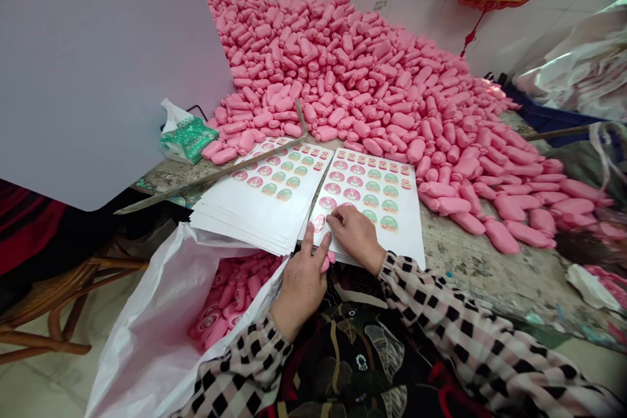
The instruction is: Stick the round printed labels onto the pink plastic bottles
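Note:
My left hand (302,284) is at the near edge of the sticker sheets, closed around a small pink bottle (327,262) that shows only in part past the fingers. Two of its fingers point up toward a pink-rimmed oval sticker (319,224). My right hand (356,235) lies over the right-hand sticker sheet (401,241), its thumb and fingertips pinched at that sticker's edge. Whether the sticker is fully off the sheet, I cannot tell. Pink and green round stickers sit in rows on this sheet. A stack of similar sheets (245,215) lies to its left.
A big heap of pink bottles (353,78) covers the table's back and right. Below left, a white sack (147,313) holds labelled pink bottles (235,294). A metal bar (215,176) crosses the stack near a green tissue pack (189,140). A pale panel (108,65) stands at left.

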A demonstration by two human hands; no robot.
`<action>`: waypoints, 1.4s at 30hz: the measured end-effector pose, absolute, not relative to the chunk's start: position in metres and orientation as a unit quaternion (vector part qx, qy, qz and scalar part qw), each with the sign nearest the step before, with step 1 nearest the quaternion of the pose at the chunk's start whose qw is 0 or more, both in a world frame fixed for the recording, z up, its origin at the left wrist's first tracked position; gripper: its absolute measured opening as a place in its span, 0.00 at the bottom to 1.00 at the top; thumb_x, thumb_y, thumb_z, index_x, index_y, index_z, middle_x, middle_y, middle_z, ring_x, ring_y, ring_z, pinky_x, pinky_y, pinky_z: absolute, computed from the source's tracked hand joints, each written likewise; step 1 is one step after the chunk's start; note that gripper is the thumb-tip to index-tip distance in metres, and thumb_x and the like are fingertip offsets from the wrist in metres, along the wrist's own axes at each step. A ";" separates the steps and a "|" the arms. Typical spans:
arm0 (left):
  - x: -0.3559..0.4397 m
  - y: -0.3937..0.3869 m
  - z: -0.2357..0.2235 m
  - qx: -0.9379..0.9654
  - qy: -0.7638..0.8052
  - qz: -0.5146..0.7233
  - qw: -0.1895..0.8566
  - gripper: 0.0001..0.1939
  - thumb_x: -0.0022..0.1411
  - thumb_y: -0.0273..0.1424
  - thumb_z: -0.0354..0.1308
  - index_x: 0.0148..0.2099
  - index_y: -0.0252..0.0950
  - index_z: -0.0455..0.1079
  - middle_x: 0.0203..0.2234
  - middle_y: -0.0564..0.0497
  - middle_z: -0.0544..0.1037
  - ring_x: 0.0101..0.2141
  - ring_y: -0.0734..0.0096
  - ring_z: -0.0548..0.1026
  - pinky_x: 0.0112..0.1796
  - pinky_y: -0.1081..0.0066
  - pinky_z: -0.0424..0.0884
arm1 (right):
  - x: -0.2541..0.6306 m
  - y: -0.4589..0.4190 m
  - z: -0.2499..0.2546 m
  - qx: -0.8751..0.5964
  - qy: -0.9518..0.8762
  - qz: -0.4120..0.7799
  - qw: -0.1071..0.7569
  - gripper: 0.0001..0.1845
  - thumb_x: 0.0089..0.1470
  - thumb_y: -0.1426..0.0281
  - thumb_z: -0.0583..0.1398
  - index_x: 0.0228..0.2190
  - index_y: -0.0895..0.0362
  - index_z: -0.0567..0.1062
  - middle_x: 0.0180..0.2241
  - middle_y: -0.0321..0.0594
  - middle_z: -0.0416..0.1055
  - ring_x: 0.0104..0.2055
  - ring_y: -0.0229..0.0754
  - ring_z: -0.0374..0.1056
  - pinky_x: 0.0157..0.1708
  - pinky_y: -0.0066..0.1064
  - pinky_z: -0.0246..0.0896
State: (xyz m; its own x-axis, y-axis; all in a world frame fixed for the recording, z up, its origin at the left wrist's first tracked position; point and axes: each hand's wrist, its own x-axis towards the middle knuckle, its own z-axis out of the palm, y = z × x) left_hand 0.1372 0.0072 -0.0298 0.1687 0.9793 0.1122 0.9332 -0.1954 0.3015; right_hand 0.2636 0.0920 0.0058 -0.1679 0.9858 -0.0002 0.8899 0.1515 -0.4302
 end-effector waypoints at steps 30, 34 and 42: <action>0.137 0.007 -0.030 0.759 0.628 0.145 0.088 0.36 0.58 0.23 0.49 0.66 0.47 0.44 0.65 0.43 0.38 0.49 0.57 0.69 0.44 0.63 0.69 | 0.259 0.091 0.012 -0.627 -0.750 0.163 0.132 0.12 0.57 0.63 0.50 0.31 0.54 0.71 0.33 0.39 0.69 0.34 0.40 0.64 0.28 0.30 0.46; 0.137 0.007 -0.030 0.761 0.627 0.144 0.084 0.37 0.58 0.22 0.49 0.66 0.47 0.42 0.65 0.42 0.37 0.49 0.57 0.69 0.44 0.62 0.68 | 0.257 0.091 0.010 -0.633 -0.740 0.186 0.135 0.14 0.58 0.61 0.49 0.31 0.54 0.71 0.33 0.39 0.70 0.33 0.39 0.64 0.29 0.29 0.48; 0.140 0.008 -0.032 0.757 0.637 0.126 0.076 0.42 0.55 0.22 0.52 0.66 0.47 0.38 0.65 0.41 0.35 0.44 0.59 0.72 0.41 0.63 0.70 | 0.254 0.092 0.012 -0.651 -0.714 0.208 0.155 0.14 0.54 0.58 0.54 0.29 0.54 0.72 0.30 0.38 0.71 0.32 0.39 0.64 0.27 0.29 0.48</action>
State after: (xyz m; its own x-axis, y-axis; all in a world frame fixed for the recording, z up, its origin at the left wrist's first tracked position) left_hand 0.1402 0.0078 -0.0323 0.1568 0.9832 0.0935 0.9449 -0.1769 0.2754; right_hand 0.2543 0.0919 0.0121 -0.1056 0.9932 -0.0492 0.8645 0.0673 -0.4981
